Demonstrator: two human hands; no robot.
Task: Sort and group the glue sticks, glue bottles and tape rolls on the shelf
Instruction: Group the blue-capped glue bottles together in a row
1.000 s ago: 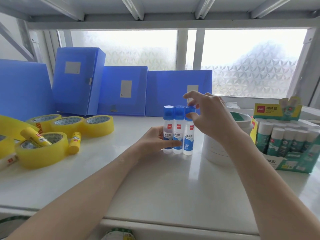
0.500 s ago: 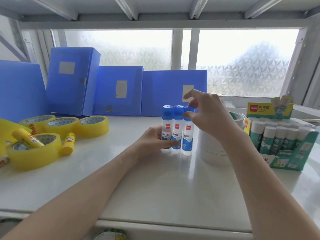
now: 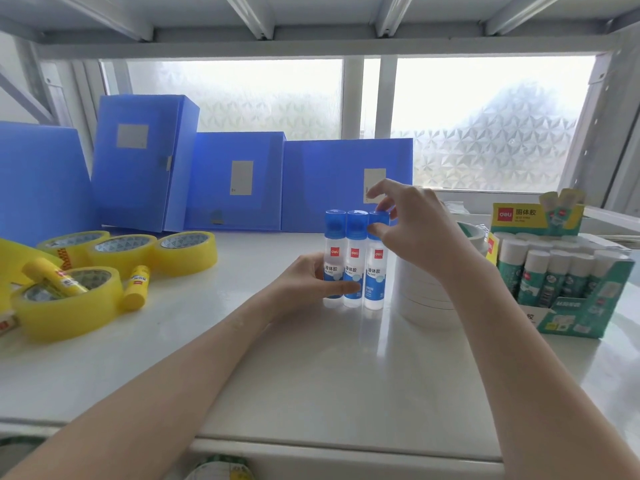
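Observation:
Three clear glue bottles (image 3: 354, 261) with blue caps stand upright side by side at the middle of the white shelf (image 3: 311, 375). My left hand (image 3: 308, 282) wraps the lower bodies of the left two bottles. My right hand (image 3: 412, 230) pinches the blue cap of the rightmost bottle. Several yellow tape rolls (image 3: 124, 251) lie at the left. One yellow glue stick (image 3: 55, 277) rests across a roll and another (image 3: 136, 287) lies beside it. A stack of white tape rolls (image 3: 426, 299) stands just right of the bottles.
A green display box (image 3: 571, 306) of white-capped glue sticks stands at the right. Blue file boxes (image 3: 239, 181) line the back in front of a frosted window. The shelf's front edge (image 3: 346, 448) runs below my forearms.
My right hand has closed from hovering over the rightmost bottle's cap to pinching it. The bottles and my left hand have stayed in place.

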